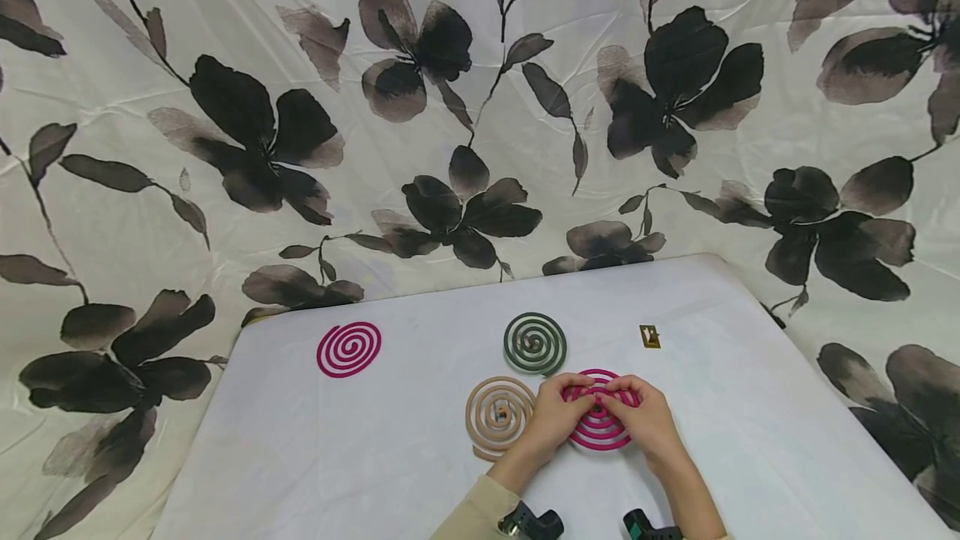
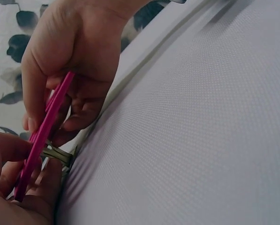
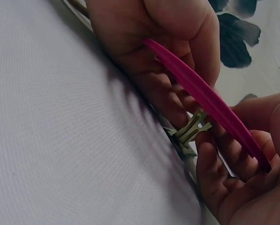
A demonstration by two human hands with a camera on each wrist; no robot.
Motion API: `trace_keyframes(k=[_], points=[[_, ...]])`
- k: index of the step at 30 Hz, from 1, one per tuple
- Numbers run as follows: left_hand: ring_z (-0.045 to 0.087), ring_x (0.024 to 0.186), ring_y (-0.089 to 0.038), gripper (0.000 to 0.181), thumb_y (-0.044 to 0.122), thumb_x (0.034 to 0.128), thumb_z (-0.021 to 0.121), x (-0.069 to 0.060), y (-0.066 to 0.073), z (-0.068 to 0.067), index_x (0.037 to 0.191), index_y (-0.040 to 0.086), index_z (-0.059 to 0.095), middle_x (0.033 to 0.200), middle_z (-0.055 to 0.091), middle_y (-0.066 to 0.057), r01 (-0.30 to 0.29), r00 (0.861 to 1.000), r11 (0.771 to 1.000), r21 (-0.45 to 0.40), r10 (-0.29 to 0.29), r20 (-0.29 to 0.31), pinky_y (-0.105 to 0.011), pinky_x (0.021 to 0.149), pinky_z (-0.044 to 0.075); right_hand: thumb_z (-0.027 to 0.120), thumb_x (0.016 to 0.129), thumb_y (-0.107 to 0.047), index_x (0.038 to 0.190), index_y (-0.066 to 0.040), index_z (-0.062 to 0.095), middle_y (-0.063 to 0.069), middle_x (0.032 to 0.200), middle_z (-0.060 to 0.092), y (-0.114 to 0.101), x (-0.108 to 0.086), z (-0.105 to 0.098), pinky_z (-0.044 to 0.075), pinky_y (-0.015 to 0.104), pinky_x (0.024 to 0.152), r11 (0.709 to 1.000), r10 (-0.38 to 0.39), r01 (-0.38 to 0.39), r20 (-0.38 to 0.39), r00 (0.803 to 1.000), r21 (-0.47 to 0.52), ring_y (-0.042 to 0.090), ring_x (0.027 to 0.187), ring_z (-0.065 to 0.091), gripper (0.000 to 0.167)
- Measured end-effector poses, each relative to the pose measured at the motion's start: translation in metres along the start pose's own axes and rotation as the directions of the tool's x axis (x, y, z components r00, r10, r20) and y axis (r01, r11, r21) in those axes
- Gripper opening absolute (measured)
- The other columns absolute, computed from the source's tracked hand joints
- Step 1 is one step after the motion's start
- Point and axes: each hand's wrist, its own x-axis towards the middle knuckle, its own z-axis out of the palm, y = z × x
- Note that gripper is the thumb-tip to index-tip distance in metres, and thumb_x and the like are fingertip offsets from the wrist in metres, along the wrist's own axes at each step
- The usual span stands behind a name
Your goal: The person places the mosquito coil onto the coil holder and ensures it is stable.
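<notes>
Both hands hold a pink spiral coil [image 1: 600, 444] above the table, its flat side facing up toward the head view. My left hand [image 1: 553, 419] grips its left part and my right hand [image 1: 651, 419] its right part, thumbs meeting near the centre. In the wrist views the coil [image 2: 48, 124] [image 3: 205, 98] is seen edge-on, with fingers curled beneath it. A small metal stand [image 2: 57, 153] [image 3: 192, 130] sits under its middle, between the fingertips; whether it is fixed to the coil I cannot tell.
A tan spiral [image 1: 487, 440] lies just left of my left hand, with a green spiral [image 1: 535, 344] behind. Another pink spiral [image 1: 348, 350] lies at the far left. A small gold metal piece [image 1: 650, 337] is at the back right of the white table [image 1: 337, 457].
</notes>
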Motion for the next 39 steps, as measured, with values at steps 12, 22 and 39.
trace_keyframes(k=[12, 22, 39], points=[[0.058, 0.095, -0.009, 0.018, 0.001, 0.0835, 0.070, 0.0001, -0.0017, -0.0011, 0.101, 0.004, 0.069, 0.101, 0.064, 0.001, -0.019, 1.000, 1.000, 0.000, 0.019, 0.018, -0.020, 0.080, 0.049, 0.072, 0.088, -0.013, 0.102, -0.001, 0.065, 0.012, 0.113, 0.060, -0.0003, -0.0011, -0.0004, 0.045, 0.020, 0.082, 1.000, 0.013, -0.013, 0.004, 1.000, -0.003, 0.022, 0.114, 0.048, 0.019], [0.058, 0.098, -0.010, 0.018, 0.001, 0.0827, 0.070, -0.0003, -0.0015, 0.0003, 0.101, 0.005, 0.070, 0.102, 0.065, 0.001, 0.000, 1.000, 1.000, 0.004, 0.000, 0.003, -0.020, 0.082, 0.048, 0.072, 0.089, -0.014, 0.103, -0.001, 0.065, 0.011, 0.114, 0.060, 0.0014, -0.0010, -0.0003, 0.044, 0.023, 0.084, 1.000, 0.022, -0.022, 0.006, 1.000, -0.012, 0.022, 0.114, 0.047, 0.020], [0.058, 0.098, -0.010, 0.020, 0.000, 0.0817, 0.069, -0.0014, -0.0025, 0.0012, 0.101, 0.005, 0.070, 0.103, 0.066, -0.001, -0.001, 1.000, 1.000, -0.031, 0.001, 0.004, -0.019, 0.081, 0.048, 0.072, 0.089, -0.012, 0.103, -0.001, 0.065, 0.011, 0.111, 0.061, 0.0014, -0.0019, -0.0007, 0.043, 0.020, 0.084, 1.000, 0.016, -0.016, 0.004, 1.000, -0.010, 0.021, 0.114, 0.048, 0.019]])
